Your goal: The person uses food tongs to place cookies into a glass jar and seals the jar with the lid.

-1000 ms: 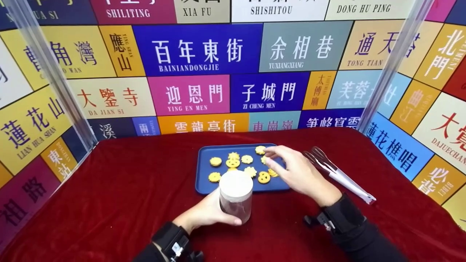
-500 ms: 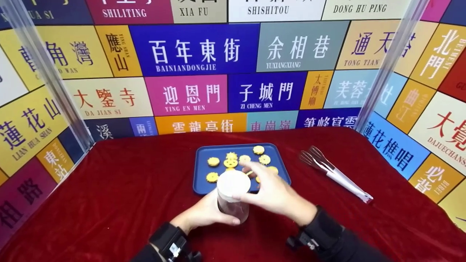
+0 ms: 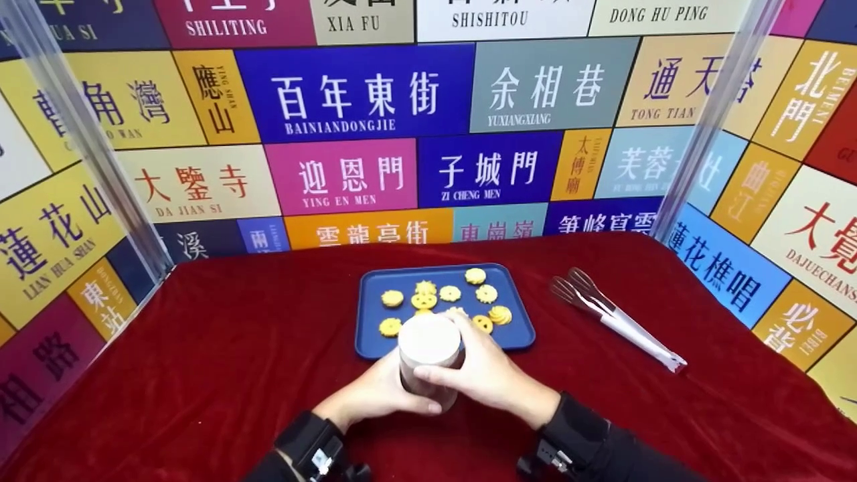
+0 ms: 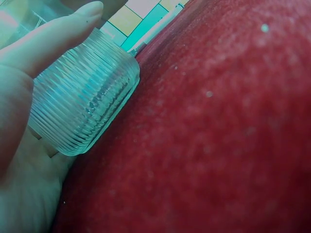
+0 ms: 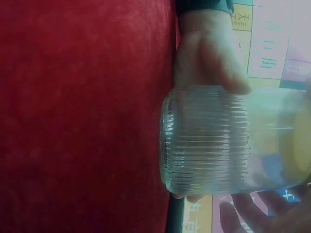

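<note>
A clear ribbed glass jar point(image 3: 410, 380) with a pale round lid point(image 3: 430, 338) stands upright in front of the tray. My left hand point(image 3: 375, 395) grips the lower body from the left, thumb on the near side. From the right, my right hand point(image 3: 501, 380) holds the top around the lid, its thumb across the near side and its fingers mostly hidden behind. Ribbed glass point(image 4: 87, 92) fills the left hand's grasp in the left wrist view. No contents show in the jar's lower part point(image 5: 209, 141) in the right wrist view.
Behind the jar lies a blue tray point(image 3: 375, 340) with several yellow cookies point(image 3: 450, 293). Tongs with white handles point(image 3: 622, 325) lie to its right. Red cloth point(image 3: 268, 361) covers the table, and a wall of coloured name signs point(image 3: 361, 94) stands behind.
My right hand has come from over the tray's right side, leftward and toward me, onto the jar's lid. The left hand keeps its grip on the jar. Cookies the right hand covered now show.
</note>
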Demonstrator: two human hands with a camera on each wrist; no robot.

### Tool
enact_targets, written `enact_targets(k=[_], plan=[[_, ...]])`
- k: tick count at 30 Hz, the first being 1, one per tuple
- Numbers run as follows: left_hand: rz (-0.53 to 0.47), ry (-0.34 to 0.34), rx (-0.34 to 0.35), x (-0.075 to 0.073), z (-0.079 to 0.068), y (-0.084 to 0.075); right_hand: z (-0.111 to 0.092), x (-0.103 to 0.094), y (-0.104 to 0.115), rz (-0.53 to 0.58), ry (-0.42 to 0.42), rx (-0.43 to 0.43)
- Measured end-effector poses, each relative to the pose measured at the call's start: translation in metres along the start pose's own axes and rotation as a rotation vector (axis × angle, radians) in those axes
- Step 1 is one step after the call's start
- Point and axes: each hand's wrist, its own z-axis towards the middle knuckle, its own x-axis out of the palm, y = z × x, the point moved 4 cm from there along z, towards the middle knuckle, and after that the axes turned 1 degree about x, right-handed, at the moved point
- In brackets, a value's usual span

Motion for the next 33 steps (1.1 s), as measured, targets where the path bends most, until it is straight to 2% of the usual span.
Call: enact_targets(k=[5,9,14,20,28,33], plan=[[0.002,0.001,0.017,0.0015,0.001,-0.0014,-0.0032,0.0028,-0.0003,-0.013,-0.049,0.025],[-0.033,0.004,0.038,0.003,0.002,-0.0036,-0.0054,0.0048,-0.0006,0.004,-0.086,0.055],[-0.023,0.0,0.026,0.0027,0.0004,-0.004,-0.0051,0.005,0.0005,0.043,-0.107,0.037],[0.015,-0.006,-0.019,0.0017,-0.0021,-0.0015,-0.005,0.0045,-0.0001,0.074,-0.101,0.02],[0.008,0.007,-0.011,0.0045,0.0014,0.0005,-0.007,-0.0018,-0.0013,0.099,-0.07,0.026],[0.02,-0.006,-0.011,-0.0011,0.0002,0.001,-0.003,0.0,-0.0008,0.094,-0.049,0.023]])
